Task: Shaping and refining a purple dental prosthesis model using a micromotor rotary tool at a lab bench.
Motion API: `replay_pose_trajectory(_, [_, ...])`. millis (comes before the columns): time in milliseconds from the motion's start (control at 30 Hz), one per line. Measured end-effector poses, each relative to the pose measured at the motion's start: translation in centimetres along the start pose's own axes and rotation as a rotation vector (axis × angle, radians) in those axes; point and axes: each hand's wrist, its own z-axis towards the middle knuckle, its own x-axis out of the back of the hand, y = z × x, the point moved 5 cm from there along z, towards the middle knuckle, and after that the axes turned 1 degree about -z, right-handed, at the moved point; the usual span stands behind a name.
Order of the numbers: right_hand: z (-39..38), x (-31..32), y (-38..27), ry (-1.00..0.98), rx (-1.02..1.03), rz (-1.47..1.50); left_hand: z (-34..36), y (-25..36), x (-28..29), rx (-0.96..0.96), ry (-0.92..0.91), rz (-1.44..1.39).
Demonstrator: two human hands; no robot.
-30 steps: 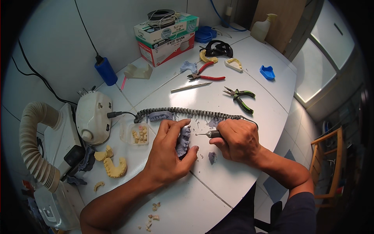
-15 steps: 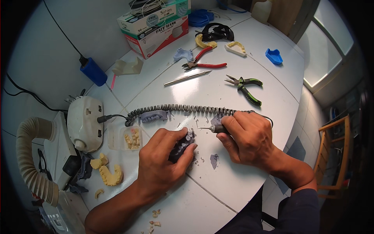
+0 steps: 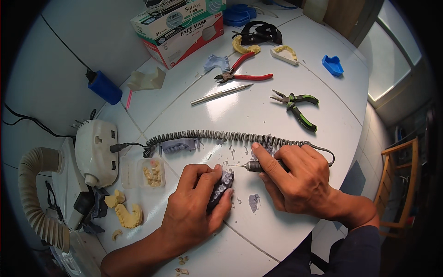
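Note:
Between the thumb and fingers of my left hand (image 3: pixel 191 205) is a dark purple-grey dental mould (image 3: pixel 223 185) with a row of rounded tooth shapes along it. My right hand (image 3: pixel 300 180) grips a rotary handpiece (image 3: pixel 254 166), its index finger stretched out above the tool. The handpiece's thin bit points left, its tip close to the mould's far end; I cannot tell whether they touch. Grey shavings and a flat purple-grey scrap (image 3: pixel 254 203) lie between the hands. Beyond them, a coiled cord (image 3: pixel 207 135) runs to a white control box (image 3: pixel 96 150).
A purple-grey tooth strip (image 3: pixel 177 145) lies by the cord. At left are a clear box (image 3: pixel 131 172) with loose teeth, yellow dental casts (image 3: pixel 129 217) and a ribbed hose (image 3: pixel 34 203). Red-handled cutters (image 3: pixel 249 76), a craft knife (image 3: pixel 221 94) and green-black pliers (image 3: pixel 297 108) lie farther back.
My left hand has turned the mould so its tooth row shows more. My right index finger has lifted and straightened off the handpiece. The whole view has shifted slightly.

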Motion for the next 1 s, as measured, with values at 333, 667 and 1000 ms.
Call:
replay_pose_trajectory(333, [-0.25,-0.15,-0.21,-0.027,0.038,-0.038,0.35,0.04,0.34,0.019,0.049,-0.041])
replay_pose_trajectory(667, [-0.36,-0.17,-0.54,-0.068,0.031,-0.05,0.55,0.16,0.0,-0.004,0.067,-0.021])
replay_pose_trajectory(1000, [-0.46,-0.19,-0.66,-0.071,0.027,-0.065,0.55,0.26,-0.03,-0.007,0.077,-0.023])
